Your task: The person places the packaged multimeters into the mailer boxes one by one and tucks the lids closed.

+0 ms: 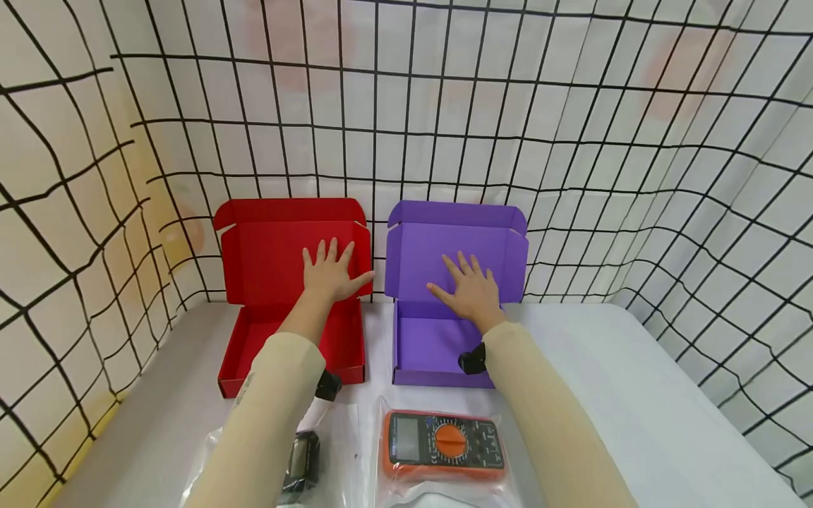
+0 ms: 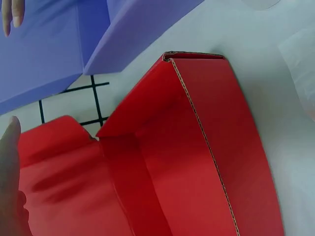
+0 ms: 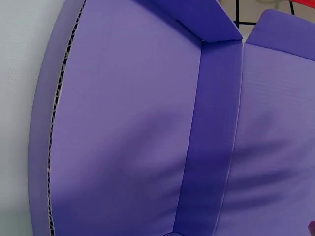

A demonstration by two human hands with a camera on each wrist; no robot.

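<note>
Left hand [image 1: 332, 273]: fingers straight, spread before the red mailer box [image 1: 269, 282]
Right hand [image 1: 470, 288]: likewise, before the purple mailer box [image 1: 416, 282]
Boxes: at the worktop's [image 1: 584, 367] far edge
Risk: pushing forward could tip lids back; the right sleeve [image 1: 546, 402] might drag the bagged multimeter [image 1: 444, 444]

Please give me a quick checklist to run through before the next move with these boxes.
1. Red cardboard box open: ok, lid raised.
2. Purple cardboard box open: ok, lid raised.
3. Bare left hand and bare right hand free: ok, fingers spread, holding nothing.
4. Hands off the lids: cannot tell; contact is unclear.
5. Orange-and-black, plastic-wrapped multimeter unwrapped: not ok.
6. Small black device with a screen fully visible: not ok, beige left sleeve partly covers it.
</note>
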